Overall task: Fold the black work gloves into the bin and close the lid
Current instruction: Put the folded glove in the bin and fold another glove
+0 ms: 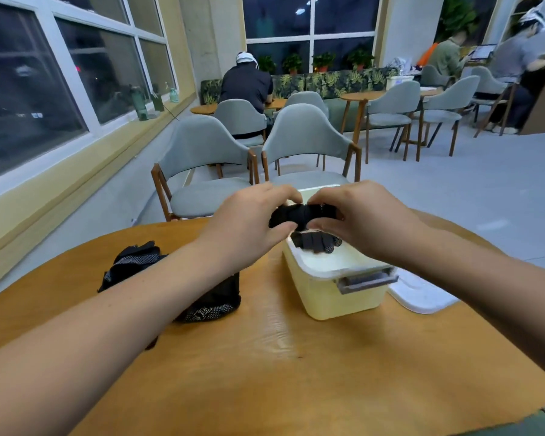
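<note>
Both hands are reaching out over the open bin [334, 294]. The left hand [249, 225] and the right hand [359, 215] are close together, and both are pinching one black glove [299, 214]. The left hand is gripping the left end of it and the right hand is gripping the right end. The glove is bunched up in a short roll and is hanging in the air just above the bin.

The bin is pale yellow with a grey handle [367, 281] on its near end. It is sitting on the round wooden tabletop [265, 372]. Another black glove [317, 242] is lying inside the bin, under the hands.

The white lid [419, 294] is lying flat on the tabletop, just beside the bin on the right side. It is off the bin.

A pile of more black gloves [139, 262] is sitting on the tabletop to the left of the bin. The left arm is crossing over part of the pile and hiding some of it.
</note>
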`<state>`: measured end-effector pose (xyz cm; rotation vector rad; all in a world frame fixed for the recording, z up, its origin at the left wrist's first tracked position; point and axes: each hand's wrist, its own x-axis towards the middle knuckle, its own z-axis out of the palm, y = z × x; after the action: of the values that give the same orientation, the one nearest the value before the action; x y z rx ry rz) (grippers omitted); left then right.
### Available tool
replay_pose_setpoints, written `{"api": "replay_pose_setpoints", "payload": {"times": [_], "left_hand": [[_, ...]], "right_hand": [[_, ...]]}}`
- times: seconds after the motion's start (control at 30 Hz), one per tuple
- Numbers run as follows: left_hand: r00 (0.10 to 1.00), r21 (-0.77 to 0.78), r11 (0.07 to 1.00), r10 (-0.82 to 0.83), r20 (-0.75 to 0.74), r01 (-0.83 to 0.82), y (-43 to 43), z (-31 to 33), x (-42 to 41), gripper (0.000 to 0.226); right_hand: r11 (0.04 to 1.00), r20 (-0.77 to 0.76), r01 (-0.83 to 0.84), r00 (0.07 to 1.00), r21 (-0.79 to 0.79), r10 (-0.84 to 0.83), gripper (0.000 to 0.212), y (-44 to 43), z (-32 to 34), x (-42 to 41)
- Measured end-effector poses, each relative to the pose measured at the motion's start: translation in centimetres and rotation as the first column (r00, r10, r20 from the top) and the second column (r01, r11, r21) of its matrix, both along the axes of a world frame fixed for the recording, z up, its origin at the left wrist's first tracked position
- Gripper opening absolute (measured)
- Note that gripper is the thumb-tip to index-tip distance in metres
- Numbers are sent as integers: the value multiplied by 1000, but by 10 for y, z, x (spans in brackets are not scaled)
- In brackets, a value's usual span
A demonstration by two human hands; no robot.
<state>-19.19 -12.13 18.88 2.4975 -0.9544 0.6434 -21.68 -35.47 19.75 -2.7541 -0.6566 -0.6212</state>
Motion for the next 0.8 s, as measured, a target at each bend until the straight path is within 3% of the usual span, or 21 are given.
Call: {"api": "replay_pose_setpoints", "payload": {"times": [0.3,0.47,0.63,0.8], "left_hand": [[949,211,976,12,-316,58,-86,-12,96,63],[927,381,920,58,-371,95,-108,-27,131,39],[904,462,877,85,-418,131,-118,-39,153,34],[877,562,811,141,-460,165,-130,-50,167,28]], "right_hand": [[993,-156,87,983,-75,-98,27,-60,-22,65],[981,-205,97,970,-168,-131,29,-70,-38,94],[943,-149,47,984,-330,-101,38,-64,-53,109],[890,-177,17,978,-455,-109,32,-58,-57,116]]}}
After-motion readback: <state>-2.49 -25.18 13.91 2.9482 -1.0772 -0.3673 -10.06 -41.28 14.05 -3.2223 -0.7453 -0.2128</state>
